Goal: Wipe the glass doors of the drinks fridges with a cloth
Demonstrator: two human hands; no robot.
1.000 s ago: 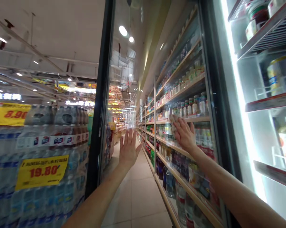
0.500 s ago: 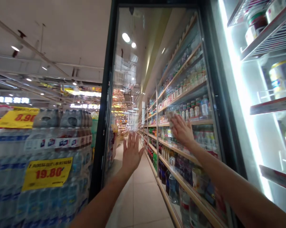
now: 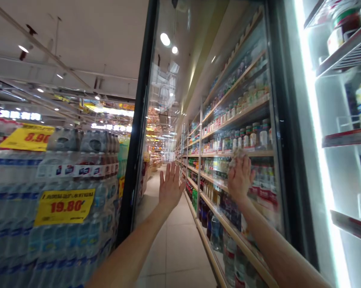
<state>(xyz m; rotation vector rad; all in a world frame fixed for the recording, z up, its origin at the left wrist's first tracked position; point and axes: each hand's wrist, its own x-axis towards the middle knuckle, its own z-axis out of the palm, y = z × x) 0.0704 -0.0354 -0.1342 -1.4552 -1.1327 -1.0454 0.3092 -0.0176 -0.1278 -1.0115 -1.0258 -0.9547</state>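
Observation:
A tall glass door [image 3: 192, 76] with a black frame fills the middle of the head view and stands swung out from a lit fridge. My left hand [image 3: 170, 186] lies flat with fingers spread against the lower middle of the pane, nothing in it. To its right, my right hand [image 3: 239, 178] presses a crumpled, greyish cloth [image 3: 238, 153] to the glass. Part of the cloth is hidden behind the fingers; the rest shows above and left of them.
Stacked packs of bottled water [image 3: 69, 236] with yellow price signs [image 3: 65, 206] stand left of the door. On the right are lit fridge shelves [image 3: 348, 136] holding jars and cans. Long drink shelves [image 3: 228, 150] and a tiled floor [image 3: 180, 248] appear in the glass.
My right hand has moved right and slightly down across the glass with the cloth, its fingers now pointing more upward. My left hand stays spread on the pane. The view has shifted a little.

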